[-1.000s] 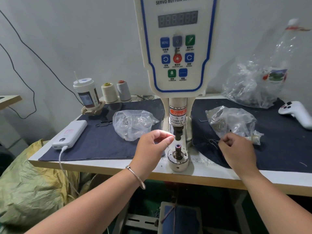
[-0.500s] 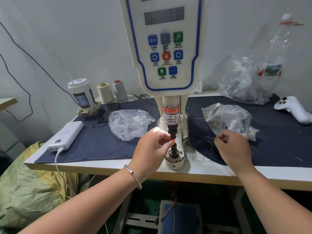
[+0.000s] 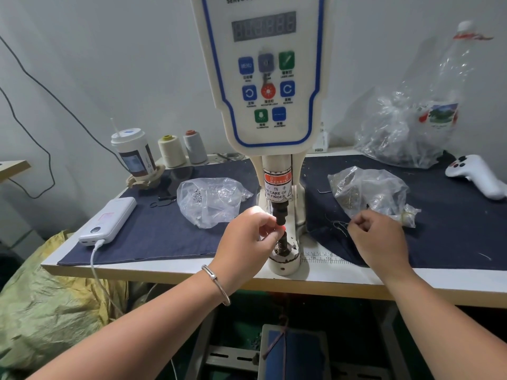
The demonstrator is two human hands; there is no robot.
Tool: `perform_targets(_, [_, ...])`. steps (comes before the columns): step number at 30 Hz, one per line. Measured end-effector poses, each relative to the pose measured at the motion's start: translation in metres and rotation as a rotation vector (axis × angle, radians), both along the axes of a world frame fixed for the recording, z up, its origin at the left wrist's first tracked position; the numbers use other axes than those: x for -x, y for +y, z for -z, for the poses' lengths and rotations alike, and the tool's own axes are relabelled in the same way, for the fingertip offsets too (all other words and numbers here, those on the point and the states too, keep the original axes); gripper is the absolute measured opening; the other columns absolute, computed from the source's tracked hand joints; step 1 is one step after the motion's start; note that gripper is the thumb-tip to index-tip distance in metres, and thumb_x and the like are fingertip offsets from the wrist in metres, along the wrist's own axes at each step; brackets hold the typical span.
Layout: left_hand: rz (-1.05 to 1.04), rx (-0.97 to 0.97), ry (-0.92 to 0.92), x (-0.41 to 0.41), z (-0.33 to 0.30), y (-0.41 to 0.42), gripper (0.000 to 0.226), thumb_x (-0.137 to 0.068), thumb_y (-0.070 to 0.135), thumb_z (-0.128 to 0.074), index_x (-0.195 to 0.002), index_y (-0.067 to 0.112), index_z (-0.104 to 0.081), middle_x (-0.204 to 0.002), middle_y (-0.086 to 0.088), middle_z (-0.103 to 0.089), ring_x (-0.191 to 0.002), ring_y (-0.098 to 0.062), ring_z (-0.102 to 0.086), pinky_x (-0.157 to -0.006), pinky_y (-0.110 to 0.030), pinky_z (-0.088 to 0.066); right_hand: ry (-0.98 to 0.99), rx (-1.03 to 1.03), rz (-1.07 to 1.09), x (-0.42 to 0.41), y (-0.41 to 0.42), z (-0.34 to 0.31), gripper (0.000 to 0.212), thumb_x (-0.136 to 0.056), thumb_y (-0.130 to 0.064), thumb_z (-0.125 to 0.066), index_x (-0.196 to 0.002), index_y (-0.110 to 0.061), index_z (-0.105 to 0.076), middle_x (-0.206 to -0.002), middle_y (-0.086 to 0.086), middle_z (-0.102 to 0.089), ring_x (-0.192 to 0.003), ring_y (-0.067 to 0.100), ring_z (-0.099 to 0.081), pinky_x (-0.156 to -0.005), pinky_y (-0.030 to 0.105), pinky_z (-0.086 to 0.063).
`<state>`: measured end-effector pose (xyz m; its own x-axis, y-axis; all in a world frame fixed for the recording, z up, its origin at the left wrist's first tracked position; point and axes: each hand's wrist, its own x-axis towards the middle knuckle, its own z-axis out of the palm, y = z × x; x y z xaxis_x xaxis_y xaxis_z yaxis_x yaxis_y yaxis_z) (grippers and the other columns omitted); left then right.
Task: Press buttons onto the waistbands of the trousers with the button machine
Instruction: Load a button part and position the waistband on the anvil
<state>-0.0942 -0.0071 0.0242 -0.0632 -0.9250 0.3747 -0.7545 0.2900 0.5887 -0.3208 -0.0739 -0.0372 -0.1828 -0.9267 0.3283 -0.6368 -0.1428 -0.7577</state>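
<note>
At the surface's front edge, left hand [image 3: 248,237] pinching something unclear between the cream button machine's [image 3: 277,149] dies, probably loading; right hand [image 3: 380,238] loosely curled, contents untellable, near the crumpled clear plastic bag [image 3: 367,192].

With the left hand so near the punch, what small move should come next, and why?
Probably draw the left hand back from the machine's punch: its fingertips sit in the gap above the lower die, just under the finger warning label.

Grey wall [image 3: 109,64] behind, black cable [image 3: 41,86] hanging at 10 o'clock. White counter [image 3: 343,281] edge runs across centre. Crumpled yellow-green sack [image 3: 46,311] at 8 o'clock.
</note>
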Motion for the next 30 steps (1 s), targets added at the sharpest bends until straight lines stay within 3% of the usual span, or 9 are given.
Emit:
perform_targets(5, [0.001,-0.091,0.195,-0.002,0.001,-0.002,0.01,-0.087,0.019,-0.072,-0.082,0.025,-0.067,-0.076,0.012,-0.058,-0.067,0.0,-0.054,-0.066,-0.018,-0.048,-0.004,-0.002,-0.003,0.0,0.0,0.0,0.019,-0.083,-0.01,-0.06,-0.065,-0.018,-0.06,-0.054,0.0,-0.061,-0.057,0.02,-0.056,-0.053,0.033,-0.044])
perform_targets(11, [0.015,-0.11,0.228,-0.005,0.0,-0.002,0.019,-0.085,0.017,-0.073,-0.078,0.033,-0.066,-0.08,0.01,-0.064,-0.068,-0.001,-0.057,-0.066,-0.018,-0.051,-0.005,0.004,-0.005,0.0,-0.001,0.001,0.019,-0.083,-0.011,-0.06,-0.065,-0.017,-0.06,-0.055,-0.001,-0.061,-0.057,0.021,-0.056,-0.053,0.032,-0.043])
perform_targets(20, [0.043,-0.114,0.283,-0.007,0.004,-0.002,0.009,-0.086,0.014,-0.072,-0.085,0.024,-0.072,-0.082,0.007,-0.065,-0.071,-0.006,-0.058,-0.07,-0.025,-0.053,0.008,0.005,-0.001,0.001,-0.001,0.001,0.019,-0.083,-0.011,-0.06,-0.065,-0.018,-0.06,-0.056,0.0,-0.062,-0.057,0.021,-0.057,-0.054,0.034,-0.046])
perform_targets(24, [0.031,-0.029,0.312,-0.013,0.001,0.006,0.008,-0.087,0.013,-0.071,-0.089,0.019,-0.075,-0.084,0.004,-0.069,-0.079,-0.01,-0.063,-0.072,-0.023,-0.052,0.029,0.018,0.001,0.001,-0.003,0.002,0.019,-0.083,-0.012,-0.06,-0.065,-0.018,-0.06,-0.056,-0.001,-0.061,-0.057,0.02,-0.057,-0.053,0.033,-0.045])
perform_targets(27, [0.037,0.188,0.286,-0.025,0.003,0.027,0.008,-0.091,0.012,-0.065,-0.091,0.016,-0.072,-0.083,0.004,-0.067,-0.078,-0.015,-0.061,-0.069,-0.025,-0.051,0.043,0.028,0.006,0.001,-0.006,0.004,0.019,-0.083,-0.013,-0.06,-0.064,-0.018,-0.059,-0.055,0.0,-0.061,-0.056,0.019,-0.056,-0.052,0.03,-0.042])
perform_targets(30, [0.188,0.265,0.102,-0.037,0.024,0.065,0.01,-0.091,0.013,-0.054,-0.085,0.014,-0.063,-0.079,0.007,-0.058,-0.072,-0.012,-0.054,-0.063,-0.027,-0.046,0.035,0.027,-0.002,0.001,-0.006,0.005,0.018,-0.084,-0.013,-0.06,-0.067,-0.017,-0.061,-0.056,0.0,-0.061,-0.057,0.02,-0.057,-0.052,0.028,-0.042])
